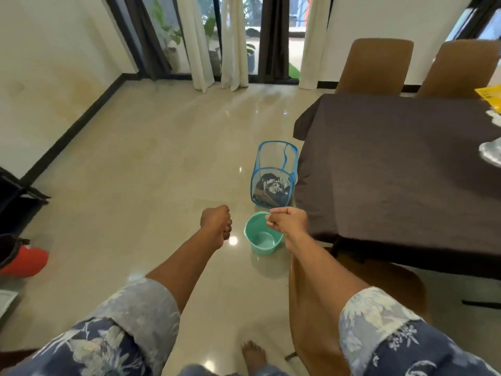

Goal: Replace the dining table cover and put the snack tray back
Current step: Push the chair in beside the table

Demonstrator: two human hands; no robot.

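A dark brown cover drapes over the dining table at the right and hangs down its near and left sides. At the table's far right edge a silvery tray shows only in part, with a yellow packet behind it. My left hand is held out over the floor in a fist with nothing in it. To its right, my right hand is also closed into a fist, just left of the table's near corner, and I see nothing in it.
A blue mesh laundry basket with crumpled cloth inside stands on the floor against the table's left side. A teal bucket sits just in front of it. Two brown chairs stand behind the table, another beside me. A red object lies far left.
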